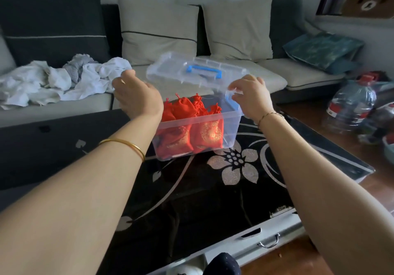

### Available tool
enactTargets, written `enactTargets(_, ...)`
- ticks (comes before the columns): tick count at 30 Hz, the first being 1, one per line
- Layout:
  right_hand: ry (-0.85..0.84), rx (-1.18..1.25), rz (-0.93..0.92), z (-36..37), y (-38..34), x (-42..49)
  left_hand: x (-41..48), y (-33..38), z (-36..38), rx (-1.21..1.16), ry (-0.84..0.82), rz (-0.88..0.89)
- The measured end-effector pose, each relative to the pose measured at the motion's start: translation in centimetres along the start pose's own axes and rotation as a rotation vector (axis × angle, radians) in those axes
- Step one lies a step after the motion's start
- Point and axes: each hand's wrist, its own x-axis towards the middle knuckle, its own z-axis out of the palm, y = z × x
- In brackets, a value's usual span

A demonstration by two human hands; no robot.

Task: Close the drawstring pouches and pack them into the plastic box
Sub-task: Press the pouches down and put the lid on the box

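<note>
Head view: reaching out with both hands at once, one to each end of the clear lid (193, 70), holding it level over the plastic box (198, 129). Left hand (136, 95) cupping the lid's left end, fingers curled and half spread; actual contact hidden behind the hand, so hard to tell how firm the hold is. Right hand (249, 95) pinching the lid's near right corner between thumb and fingertips, just above the blue latch (231, 102) on the box's right wall. Gripping both ends likely for keeping the lid flat and lining it up square with the rim. Blue handle (203, 71) facing up on top of the lid. Below, red drawstring pouches (191, 121) sitting packed inside the box, gathered tops pointing upward, necks looking cinched shut. Box resting on the black flower-patterned surface (213, 178), close in front of the sofa (266, 76). Packing looking finished; lid not yet seated, hanging clear above the rim. Next, probably lowering it evenly and snapping the latches.
</note>
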Motion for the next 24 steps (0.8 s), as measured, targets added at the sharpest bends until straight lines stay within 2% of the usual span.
enactTargets(3, -0.105, -0.008, -0.099, 0.8, -0.9, 0.0, 0.2, -1.2, -0.4, 0.084, -0.022, 0.025)
enactTargets(6, -0.193, -0.035, -0.088, 1.1, -0.6, -0.3, 0.4, -2.3, -0.1, 0.206, -0.181, 0.000)
enactTargets(10, -0.205, -0.031, -0.034, 1.2, 0.0, -0.6, 0.9, -4.2, 0.6, 0.302, -0.393, -0.017)
enactTargets(16, -0.068, -0.016, 0.179, 1.3, 0.3, 0.8, 1.2, -4.6, 1.0, 0.314, -0.452, -0.010)
enactTargets(20, -0.063, 0.051, 0.290, 2.8, 1.6, 1.5, 1.4, -4.9, 1.2, 0.318, -0.427, 0.001)
enactTargets(22, -0.047, 0.088, 0.382, 2.9, 1.7, 1.7, 1.6, -4.9, 1.4, 0.269, -0.417, -0.070)
enactTargets(24, -0.054, 0.209, 0.564, 3.0, 1.6, 1.3, 1.8, -4.7, 1.3, 0.147, -0.435, -0.262)
